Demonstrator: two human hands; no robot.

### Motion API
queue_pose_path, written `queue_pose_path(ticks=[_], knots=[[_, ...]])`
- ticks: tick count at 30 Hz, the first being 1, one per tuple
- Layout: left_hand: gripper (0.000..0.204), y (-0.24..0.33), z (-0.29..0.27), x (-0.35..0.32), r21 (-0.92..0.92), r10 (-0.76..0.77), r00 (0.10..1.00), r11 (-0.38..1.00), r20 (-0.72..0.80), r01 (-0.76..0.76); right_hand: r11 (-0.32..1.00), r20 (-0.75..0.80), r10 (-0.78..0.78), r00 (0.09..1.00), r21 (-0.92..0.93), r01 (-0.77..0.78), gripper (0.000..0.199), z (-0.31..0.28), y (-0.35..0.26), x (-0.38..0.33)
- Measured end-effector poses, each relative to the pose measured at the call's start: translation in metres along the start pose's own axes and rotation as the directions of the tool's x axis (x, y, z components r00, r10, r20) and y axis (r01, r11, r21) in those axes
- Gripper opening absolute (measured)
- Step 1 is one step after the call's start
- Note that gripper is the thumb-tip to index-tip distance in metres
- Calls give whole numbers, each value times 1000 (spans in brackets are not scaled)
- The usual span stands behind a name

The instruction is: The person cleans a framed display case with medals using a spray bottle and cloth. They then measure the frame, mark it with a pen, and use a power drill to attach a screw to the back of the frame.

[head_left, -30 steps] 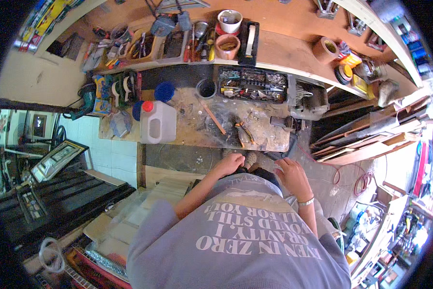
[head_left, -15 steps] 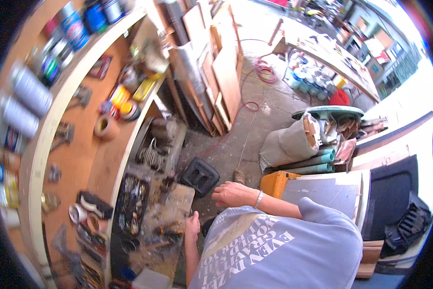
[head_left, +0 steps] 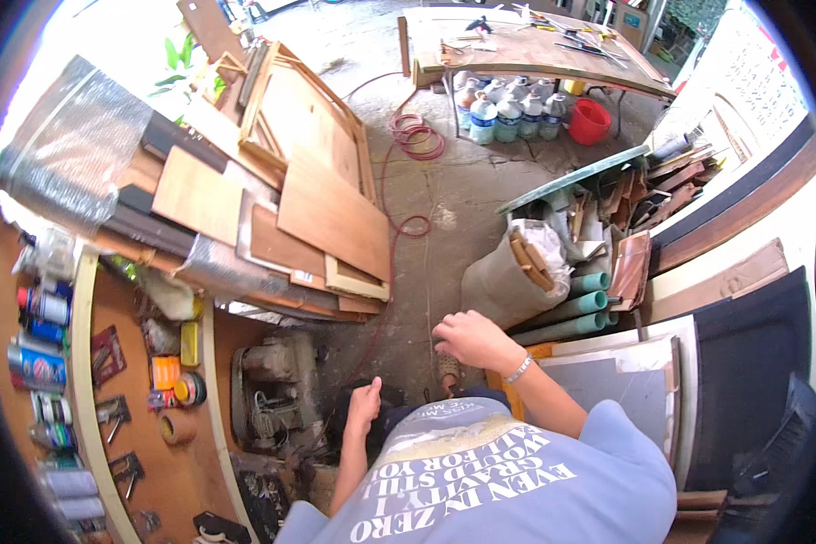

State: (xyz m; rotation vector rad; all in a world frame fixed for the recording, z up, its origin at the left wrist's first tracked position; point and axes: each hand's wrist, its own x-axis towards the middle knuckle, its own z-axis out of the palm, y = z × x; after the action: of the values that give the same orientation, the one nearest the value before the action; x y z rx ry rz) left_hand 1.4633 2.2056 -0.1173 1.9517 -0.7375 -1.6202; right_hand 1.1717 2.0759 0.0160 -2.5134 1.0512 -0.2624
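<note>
Neither grip closed on anything: the person's right hand (head_left: 473, 340) hung loosely curled and empty above the concrete floor (head_left: 444, 208), fingers apart, while the left hand (head_left: 364, 405) was half-curled and bare beside a grimy old machine (head_left: 276, 394). Nearest the right hand stood a sack of wood offcuts (head_left: 517, 272) and green pipes (head_left: 580, 304), probably propped there to keep the walkway clear. Plywood boards (head_left: 331, 213) leaned stacked beyond a red hose (head_left: 412, 136).
</note>
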Motion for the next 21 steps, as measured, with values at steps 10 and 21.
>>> queue_pose_path(ticks=[10,21], knots=[[61,151,64,129,562,179,967,788,183,-253,872,-180,484,856,177,-456,24,-27,128,-33],[51,300,104,321,552,106,913,767,394,-327,788,104,550,829,265,-556,25,-40,259,120]])
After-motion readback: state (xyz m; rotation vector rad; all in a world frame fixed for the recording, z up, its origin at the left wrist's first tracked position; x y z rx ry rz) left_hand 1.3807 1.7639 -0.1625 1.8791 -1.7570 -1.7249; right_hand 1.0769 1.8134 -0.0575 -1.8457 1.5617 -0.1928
